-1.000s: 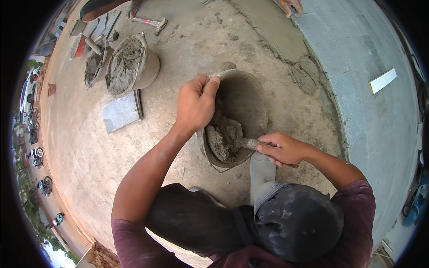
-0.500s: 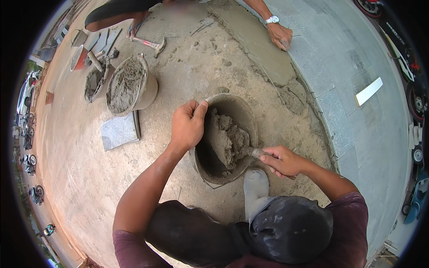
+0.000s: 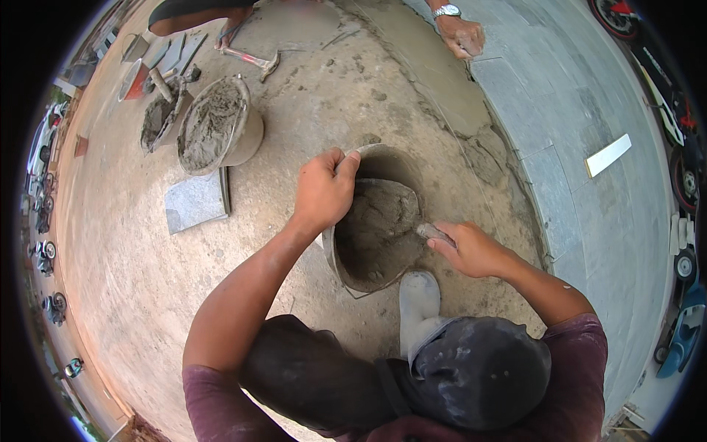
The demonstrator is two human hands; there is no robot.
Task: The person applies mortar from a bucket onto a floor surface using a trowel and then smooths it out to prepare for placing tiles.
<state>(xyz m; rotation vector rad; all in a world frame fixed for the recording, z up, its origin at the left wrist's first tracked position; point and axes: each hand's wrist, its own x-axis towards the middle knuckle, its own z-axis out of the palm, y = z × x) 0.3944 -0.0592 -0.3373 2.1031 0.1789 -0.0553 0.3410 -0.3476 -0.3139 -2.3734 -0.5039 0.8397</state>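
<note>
A grey bucket [image 3: 402, 163] stands tilted in front of me, with wet mortar [image 3: 374, 259] inside. My left hand [image 3: 326, 190] is closed on its upper left rim, thumb over the edge. From the right, my right hand [image 3: 475, 249] grips the mortar-caked handle of a trowel [image 3: 434, 233]. Its wide blade lies inside the bucket, smeared with mortar; where the blade ends and the mortar begins is hard to make out. My pale boot [image 3: 420, 298] is close against the bucket's near side.
At left stand a second mortar-filled bucket [image 3: 254, 140], a smaller mortar container [image 3: 156, 121] and stacked grey tiles [image 3: 195, 202]. A hammer [image 3: 250, 59] lies farther off. A co-worker's watch-wearing hand [image 3: 460, 37] is over the grey paving [image 3: 574, 221], beside spread mortar [image 3: 434, 66].
The heaped mortar on the trowel has dropped or flattened inside the bucket. My right hand has shifted slightly up, and the bucket appears a little farther right. The co-worker's hand has moved up in view.
</note>
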